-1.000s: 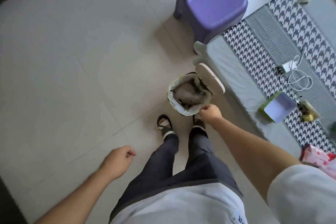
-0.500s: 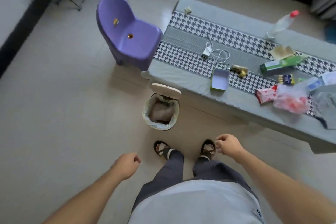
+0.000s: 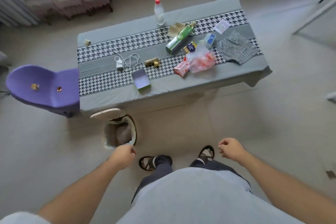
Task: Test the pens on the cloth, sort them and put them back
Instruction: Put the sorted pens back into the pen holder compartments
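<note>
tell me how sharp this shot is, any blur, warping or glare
Head view: motion-smeared throughout, so the items on the table read soft; wide-angle warping bends the purple chair and the table's edges; light is flat and even, shadows faint, no strong glare; the left hand and right hand are slightly blurred.

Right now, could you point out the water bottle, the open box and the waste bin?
water bottle (image 3: 159, 14): head view, on its clear body.
open box (image 3: 140, 78): head view, on its pale inner floor.
waste bin (image 3: 135, 132): head view, on its rim at the right.
</note>
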`<state>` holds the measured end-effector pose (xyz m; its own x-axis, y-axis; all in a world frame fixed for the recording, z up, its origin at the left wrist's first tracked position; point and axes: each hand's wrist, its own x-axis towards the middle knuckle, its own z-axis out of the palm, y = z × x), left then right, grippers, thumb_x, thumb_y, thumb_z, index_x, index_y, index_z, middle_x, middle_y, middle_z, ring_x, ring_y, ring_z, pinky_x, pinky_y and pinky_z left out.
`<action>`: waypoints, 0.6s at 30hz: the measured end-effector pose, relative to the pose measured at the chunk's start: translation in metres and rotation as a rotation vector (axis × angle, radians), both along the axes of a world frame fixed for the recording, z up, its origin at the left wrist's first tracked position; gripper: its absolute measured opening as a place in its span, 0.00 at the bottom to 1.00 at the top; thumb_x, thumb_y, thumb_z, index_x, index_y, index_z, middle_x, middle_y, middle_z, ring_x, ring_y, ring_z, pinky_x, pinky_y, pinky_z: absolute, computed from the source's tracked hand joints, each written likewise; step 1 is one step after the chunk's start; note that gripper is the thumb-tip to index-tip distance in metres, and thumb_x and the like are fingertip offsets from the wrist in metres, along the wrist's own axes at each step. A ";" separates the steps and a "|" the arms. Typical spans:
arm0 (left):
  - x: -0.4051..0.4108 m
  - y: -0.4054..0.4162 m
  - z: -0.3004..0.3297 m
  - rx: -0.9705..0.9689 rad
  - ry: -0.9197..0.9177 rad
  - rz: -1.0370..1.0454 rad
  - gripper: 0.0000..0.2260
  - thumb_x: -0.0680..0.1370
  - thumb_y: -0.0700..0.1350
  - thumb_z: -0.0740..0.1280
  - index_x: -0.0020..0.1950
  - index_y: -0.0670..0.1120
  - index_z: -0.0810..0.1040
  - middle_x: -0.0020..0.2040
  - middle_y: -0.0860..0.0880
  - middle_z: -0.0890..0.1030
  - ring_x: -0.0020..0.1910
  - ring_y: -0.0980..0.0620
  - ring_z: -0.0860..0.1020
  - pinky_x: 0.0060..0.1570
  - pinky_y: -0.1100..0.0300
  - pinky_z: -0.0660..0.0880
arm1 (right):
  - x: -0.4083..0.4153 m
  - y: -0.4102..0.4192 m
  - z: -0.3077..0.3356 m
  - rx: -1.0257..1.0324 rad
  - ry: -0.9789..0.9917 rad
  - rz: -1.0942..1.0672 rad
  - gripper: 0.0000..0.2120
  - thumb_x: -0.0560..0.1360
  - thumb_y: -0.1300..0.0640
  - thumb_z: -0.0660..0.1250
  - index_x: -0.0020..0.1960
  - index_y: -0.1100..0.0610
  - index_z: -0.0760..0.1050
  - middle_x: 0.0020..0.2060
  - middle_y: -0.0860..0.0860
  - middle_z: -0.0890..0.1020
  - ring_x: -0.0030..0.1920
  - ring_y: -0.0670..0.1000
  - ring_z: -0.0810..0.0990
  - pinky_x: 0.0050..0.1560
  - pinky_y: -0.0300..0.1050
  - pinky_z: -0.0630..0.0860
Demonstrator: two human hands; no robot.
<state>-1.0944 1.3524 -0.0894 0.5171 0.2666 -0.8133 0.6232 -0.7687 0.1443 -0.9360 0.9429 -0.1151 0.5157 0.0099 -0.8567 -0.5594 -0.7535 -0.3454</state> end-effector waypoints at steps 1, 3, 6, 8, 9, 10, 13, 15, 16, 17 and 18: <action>0.019 -0.023 0.004 0.001 -0.025 -0.020 0.09 0.79 0.43 0.62 0.53 0.51 0.81 0.51 0.52 0.81 0.51 0.52 0.78 0.52 0.59 0.76 | 0.001 -0.026 -0.002 -0.008 0.008 -0.014 0.07 0.78 0.69 0.64 0.43 0.63 0.77 0.35 0.60 0.80 0.34 0.56 0.76 0.35 0.44 0.73; 0.059 -0.072 0.009 -0.014 -0.089 -0.082 0.09 0.78 0.44 0.62 0.52 0.53 0.80 0.49 0.56 0.80 0.50 0.53 0.78 0.52 0.59 0.75 | 0.004 -0.078 -0.005 -0.019 0.029 -0.054 0.09 0.79 0.69 0.63 0.41 0.61 0.75 0.34 0.59 0.78 0.32 0.54 0.74 0.30 0.41 0.70; 0.111 -0.139 0.012 -0.077 -0.133 -0.189 0.09 0.77 0.43 0.62 0.49 0.55 0.80 0.48 0.57 0.81 0.51 0.54 0.78 0.52 0.60 0.74 | 0.010 -0.151 -0.008 -0.042 0.043 -0.148 0.09 0.80 0.68 0.62 0.41 0.60 0.72 0.35 0.59 0.76 0.32 0.54 0.73 0.30 0.41 0.67; 0.142 -0.176 0.011 -0.106 -0.114 -0.267 0.09 0.77 0.43 0.63 0.48 0.55 0.80 0.49 0.56 0.82 0.51 0.53 0.78 0.54 0.59 0.75 | 0.012 -0.195 -0.006 -0.066 0.039 -0.237 0.08 0.79 0.67 0.62 0.42 0.59 0.71 0.36 0.60 0.77 0.35 0.55 0.73 0.33 0.43 0.67; 0.156 -0.191 0.011 -0.111 -0.100 -0.298 0.09 0.77 0.43 0.63 0.48 0.54 0.80 0.49 0.56 0.82 0.51 0.53 0.79 0.54 0.58 0.75 | 0.012 -0.213 -0.005 -0.068 0.033 -0.287 0.08 0.79 0.67 0.62 0.43 0.58 0.71 0.36 0.60 0.76 0.35 0.55 0.72 0.33 0.44 0.66; 0.170 -0.204 0.011 -0.112 -0.088 -0.322 0.09 0.76 0.43 0.63 0.49 0.54 0.81 0.49 0.56 0.82 0.50 0.53 0.79 0.53 0.58 0.76 | 0.011 -0.230 -0.003 -0.069 0.025 -0.338 0.08 0.79 0.67 0.62 0.43 0.58 0.71 0.36 0.60 0.75 0.35 0.55 0.72 0.33 0.43 0.65; 0.215 -0.235 0.014 -0.108 -0.072 -0.367 0.10 0.75 0.42 0.64 0.48 0.54 0.82 0.47 0.56 0.82 0.47 0.54 0.80 0.51 0.58 0.78 | 0.005 -0.267 0.006 -0.087 0.033 -0.463 0.10 0.78 0.68 0.61 0.41 0.57 0.71 0.35 0.59 0.76 0.31 0.53 0.72 0.31 0.41 0.65; 0.245 -0.251 0.013 -0.120 -0.058 -0.392 0.09 0.75 0.42 0.64 0.46 0.53 0.83 0.46 0.55 0.83 0.46 0.53 0.81 0.50 0.57 0.79 | -0.002 -0.286 0.010 -0.106 0.048 -0.523 0.11 0.78 0.68 0.61 0.39 0.57 0.71 0.34 0.58 0.77 0.30 0.52 0.73 0.29 0.40 0.65; 0.259 -0.259 0.012 -0.124 -0.047 -0.399 0.09 0.75 0.41 0.64 0.45 0.53 0.82 0.45 0.54 0.83 0.44 0.53 0.82 0.48 0.56 0.80 | -0.004 -0.293 0.012 -0.108 0.053 -0.548 0.11 0.78 0.68 0.61 0.39 0.57 0.71 0.33 0.57 0.77 0.30 0.52 0.73 0.29 0.39 0.65; 0.274 -0.267 0.010 -0.126 -0.037 -0.397 0.10 0.75 0.39 0.64 0.44 0.52 0.82 0.44 0.53 0.84 0.41 0.53 0.83 0.46 0.56 0.81 | -0.005 -0.300 0.013 -0.106 0.058 -0.569 0.11 0.78 0.68 0.61 0.39 0.57 0.72 0.33 0.57 0.77 0.30 0.52 0.73 0.28 0.38 0.65; 0.289 -0.275 0.007 -0.127 -0.028 -0.392 0.10 0.76 0.38 0.64 0.43 0.51 0.82 0.42 0.51 0.84 0.39 0.52 0.83 0.44 0.56 0.81 | -0.005 -0.306 0.013 -0.105 0.059 -0.587 0.11 0.77 0.69 0.61 0.38 0.58 0.72 0.33 0.57 0.76 0.30 0.52 0.73 0.27 0.37 0.66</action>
